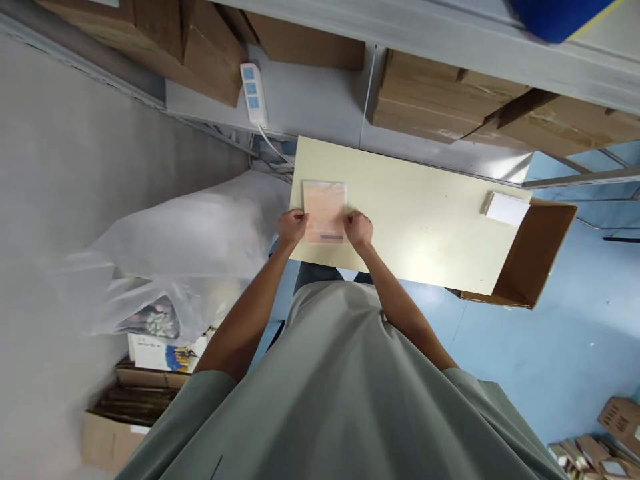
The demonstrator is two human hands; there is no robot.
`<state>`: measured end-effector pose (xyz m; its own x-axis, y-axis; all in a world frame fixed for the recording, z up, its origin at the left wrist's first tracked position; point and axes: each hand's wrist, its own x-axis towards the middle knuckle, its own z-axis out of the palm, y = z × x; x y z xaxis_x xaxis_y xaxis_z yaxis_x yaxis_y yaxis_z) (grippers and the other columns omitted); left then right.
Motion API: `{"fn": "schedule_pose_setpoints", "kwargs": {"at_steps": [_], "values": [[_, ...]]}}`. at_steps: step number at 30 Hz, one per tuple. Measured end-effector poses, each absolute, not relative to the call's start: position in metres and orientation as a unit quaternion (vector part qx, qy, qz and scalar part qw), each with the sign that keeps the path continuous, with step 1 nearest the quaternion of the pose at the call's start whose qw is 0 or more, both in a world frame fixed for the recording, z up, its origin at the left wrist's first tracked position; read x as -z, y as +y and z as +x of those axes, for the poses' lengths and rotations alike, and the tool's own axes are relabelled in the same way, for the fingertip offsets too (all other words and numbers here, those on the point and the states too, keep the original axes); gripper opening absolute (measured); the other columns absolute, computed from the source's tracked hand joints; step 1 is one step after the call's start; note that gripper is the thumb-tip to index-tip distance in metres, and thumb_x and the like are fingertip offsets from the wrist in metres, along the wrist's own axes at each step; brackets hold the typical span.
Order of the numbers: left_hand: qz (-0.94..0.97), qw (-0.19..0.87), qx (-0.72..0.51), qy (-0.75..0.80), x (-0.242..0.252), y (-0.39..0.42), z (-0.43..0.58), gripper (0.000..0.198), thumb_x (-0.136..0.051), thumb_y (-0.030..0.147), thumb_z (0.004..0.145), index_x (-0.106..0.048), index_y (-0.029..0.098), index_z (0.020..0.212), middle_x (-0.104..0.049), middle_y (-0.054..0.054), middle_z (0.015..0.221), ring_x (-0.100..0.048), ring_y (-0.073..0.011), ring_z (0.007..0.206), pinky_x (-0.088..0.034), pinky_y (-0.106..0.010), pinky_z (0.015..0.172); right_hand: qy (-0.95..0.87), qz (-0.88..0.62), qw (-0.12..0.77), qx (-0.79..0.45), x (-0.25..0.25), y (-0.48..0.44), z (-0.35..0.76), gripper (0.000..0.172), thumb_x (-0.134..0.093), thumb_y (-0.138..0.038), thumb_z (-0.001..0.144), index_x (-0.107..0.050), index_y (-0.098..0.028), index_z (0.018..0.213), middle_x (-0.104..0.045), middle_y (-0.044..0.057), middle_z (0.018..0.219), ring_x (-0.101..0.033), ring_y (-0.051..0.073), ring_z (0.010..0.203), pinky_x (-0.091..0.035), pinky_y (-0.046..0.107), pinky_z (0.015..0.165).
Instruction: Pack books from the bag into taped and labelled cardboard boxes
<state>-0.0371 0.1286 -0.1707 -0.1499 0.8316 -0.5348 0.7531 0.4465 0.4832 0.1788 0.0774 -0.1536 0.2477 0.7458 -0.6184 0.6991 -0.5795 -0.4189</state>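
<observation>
A flat, pale orange rectangular packet (324,208) with a clear-looking edge lies near the left end of the cream tabletop (425,220). My left hand (293,226) is closed at its left edge, fingers curled and thumb toward the packet. At its right edge my right hand (359,229) is also closed, its fingertips against the border. A short grey strip shows near the packet's lower edge. At the table's far right end sits a small white stack (506,209).
An open cardboard box (537,257) stands beside the table's right end. Behind are more cartons (430,93) and a white power strip (254,95) with its cable. A large translucent plastic bag (200,227) bulges at the left. A metal shelf edge (400,27) crosses the top.
</observation>
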Motion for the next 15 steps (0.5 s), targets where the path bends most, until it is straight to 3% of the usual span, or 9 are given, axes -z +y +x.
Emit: {"fn": "schedule_pose_setpoints", "kwargs": {"at_steps": [15], "values": [[0.554,0.36,-0.068,0.747,0.161,0.143,-0.037,0.015,-0.067,0.028,0.095,-0.076,0.021,0.104,-0.083,-0.018,0.117,-0.076,-0.0324,0.118,-0.055,-0.043,0.112,-0.446,-0.799,-0.004,-0.404,0.138,0.085,0.163,0.025,-0.059,-0.029,0.111,-0.08,-0.024,0.099,-0.086,0.012,0.113,-0.081,0.029,0.109,-0.06,0.04,0.102]]}}
